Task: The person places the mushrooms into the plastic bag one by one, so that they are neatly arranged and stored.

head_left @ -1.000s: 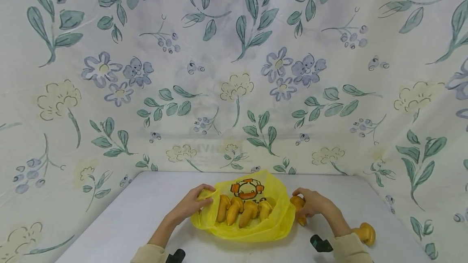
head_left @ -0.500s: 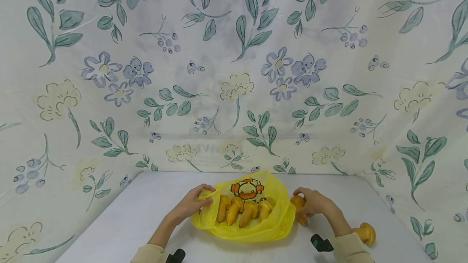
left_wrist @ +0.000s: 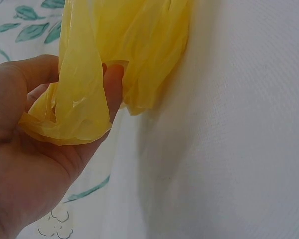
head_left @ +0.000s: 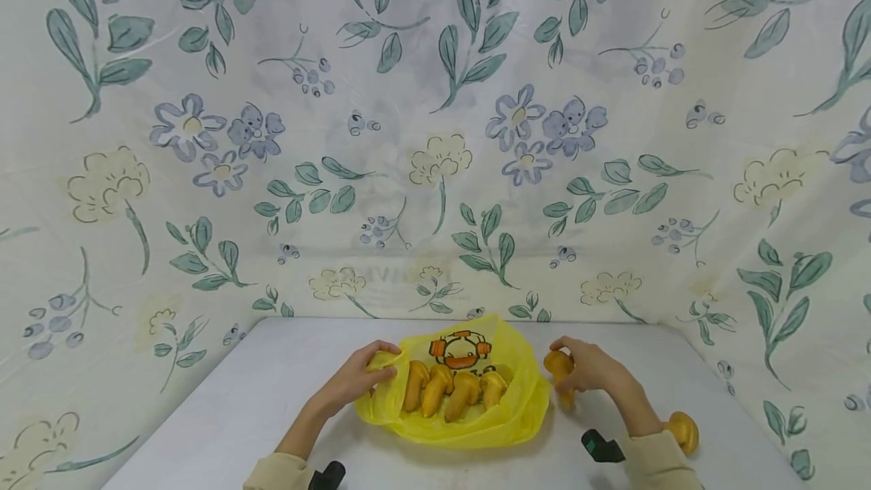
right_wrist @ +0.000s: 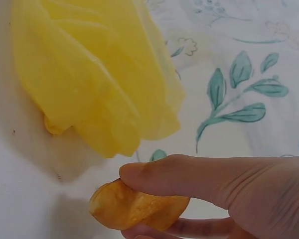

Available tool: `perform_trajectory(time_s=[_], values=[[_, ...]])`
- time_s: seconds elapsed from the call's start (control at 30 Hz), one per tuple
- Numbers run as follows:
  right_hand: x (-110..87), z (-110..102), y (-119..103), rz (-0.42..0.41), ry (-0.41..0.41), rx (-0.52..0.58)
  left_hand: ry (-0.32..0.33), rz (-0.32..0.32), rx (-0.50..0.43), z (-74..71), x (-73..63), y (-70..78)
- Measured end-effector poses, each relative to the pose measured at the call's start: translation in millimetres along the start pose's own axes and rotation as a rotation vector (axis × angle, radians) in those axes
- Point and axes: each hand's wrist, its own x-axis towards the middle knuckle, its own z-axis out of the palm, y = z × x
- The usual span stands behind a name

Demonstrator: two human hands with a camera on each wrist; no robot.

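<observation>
A yellow plastic bag [head_left: 469, 435] with an orange cartoon print lies on the white table, its mouth spread toward me. Several orange-brown mushrooms [head_left: 463, 398] sit side by side inside it. My left hand [head_left: 355, 378] grips the bag's left edge; in the left wrist view the thin film [left_wrist: 82, 99] runs between thumb and fingers. Just right of the bag, my right hand [head_left: 593, 369] holds a mushroom [head_left: 559, 365], cap toward the back. The right wrist view has this mushroom [right_wrist: 134, 206] pinched between thumb and fingers, below the bag's side [right_wrist: 89, 79].
Another mushroom [head_left: 683, 432] lies at the right of the table, partly hidden behind the right forearm. A floral curtain [head_left: 435, 172] hangs behind and along both sides of the white table [head_left: 224, 399]. Dark wrist-worn devices [head_left: 602, 446] show near both sleeves.
My right hand has moved slightly up and to the right, bringing the mushroom with it and away from the bag's side. The left hand keeps its grip on the bag.
</observation>
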Motion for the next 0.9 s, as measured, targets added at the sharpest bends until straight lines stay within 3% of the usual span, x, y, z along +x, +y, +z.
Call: perform_trajectory(time_s=[0.9], values=[[-5.7,-15,-12,-0.043,0.072,-0.024,0.006,-0.005,0.006,1.8,2.6,-0.4]])
